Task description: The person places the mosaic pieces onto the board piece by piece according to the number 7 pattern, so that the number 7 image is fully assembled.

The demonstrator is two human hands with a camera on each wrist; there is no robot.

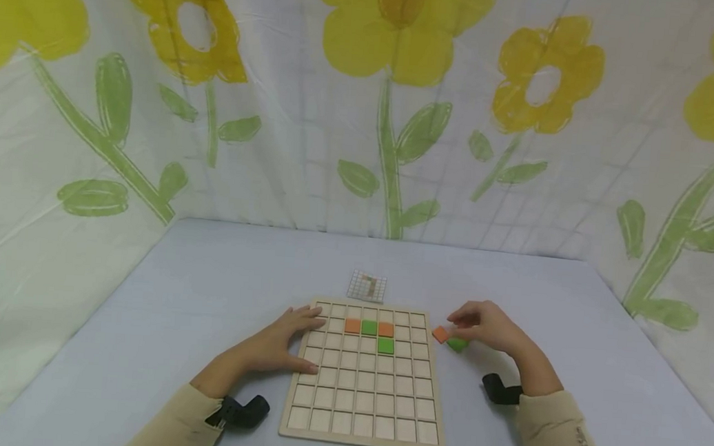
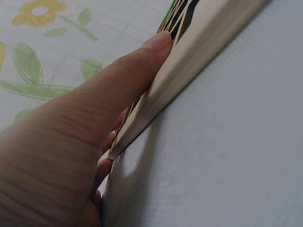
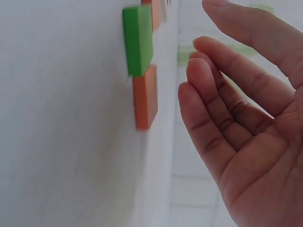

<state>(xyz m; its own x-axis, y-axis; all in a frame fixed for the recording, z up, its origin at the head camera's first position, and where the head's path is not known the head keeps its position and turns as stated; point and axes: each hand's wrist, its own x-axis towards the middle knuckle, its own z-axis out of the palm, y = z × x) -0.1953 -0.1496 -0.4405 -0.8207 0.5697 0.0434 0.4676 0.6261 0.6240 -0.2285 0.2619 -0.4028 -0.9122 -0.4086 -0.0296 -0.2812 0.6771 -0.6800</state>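
A wooden grid board point(image 1: 362, 442) lies on the table. Orange tile point(image 1: 352, 326), green tile point(image 1: 369, 327) and orange tile point(image 1: 385, 330) sit side by side in its second row from the far edge, with another green tile point(image 1: 386, 346) just below the right-hand one. My left hand point(image 1: 277, 342) rests on the board's left edge, fingers spread and thumb point(image 2: 158, 41) on the rim. Just off the board's right side, my right hand point(image 1: 488, 327) hovers over loose tiles, a green one point(image 3: 138, 40) and orange ones point(image 3: 146, 97). Its fingers are loosely bent, holding nothing.
Behind the board lies a small card point(image 1: 367, 286) printed with a grid and a coloured pattern. A white cloth point(image 1: 265, 120) painted with yellow flowers hangs around the table point(image 1: 137, 346). Black cameras point(image 1: 246, 412) are strapped to both wrists.
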